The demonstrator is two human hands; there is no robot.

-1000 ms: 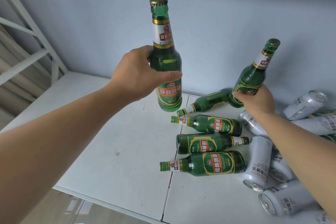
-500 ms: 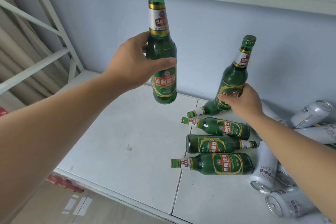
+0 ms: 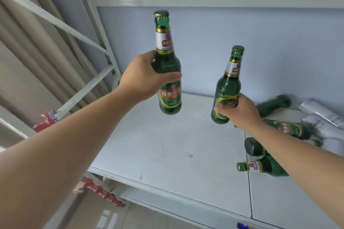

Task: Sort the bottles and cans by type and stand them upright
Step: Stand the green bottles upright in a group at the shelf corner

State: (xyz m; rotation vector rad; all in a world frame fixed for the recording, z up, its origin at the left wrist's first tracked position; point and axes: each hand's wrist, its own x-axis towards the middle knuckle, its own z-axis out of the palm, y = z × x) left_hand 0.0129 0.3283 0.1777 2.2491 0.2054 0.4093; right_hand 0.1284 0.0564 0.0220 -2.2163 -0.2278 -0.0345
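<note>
Above the shelf (image 3: 167, 145) two green glass bottles hang clear of the surface, caps up. The left hand (image 3: 143, 78) is wrapped round the left bottle (image 3: 169, 96) at its shoulder, thumb across the front, and holds it upright. The right hand (image 3: 240, 111) is clamped low on the right bottle (image 3: 228, 87), covering much of the body label, and the neck leans slightly to the right. Both are carried over the bare left part of the shelf. That looks like the spot meant for the standing bottles, well apart from the pile, and holding them cap-up means each only has to be lowered onto its base.

At the right, four more bottles (image 3: 290, 128) lie on their sides. White cans (image 3: 320, 111) lie tumbled just beyond them, so the sorting has barely begun.

The left bottle's body label is green and gold with a red band reading 经典啤酒. The small line beneath is too blurred to read. Its white neck label carries a red patch with 经典. The right bottle's neck label looks the same. The cans show barcodes and grey print, but none of it is legible.
</note>
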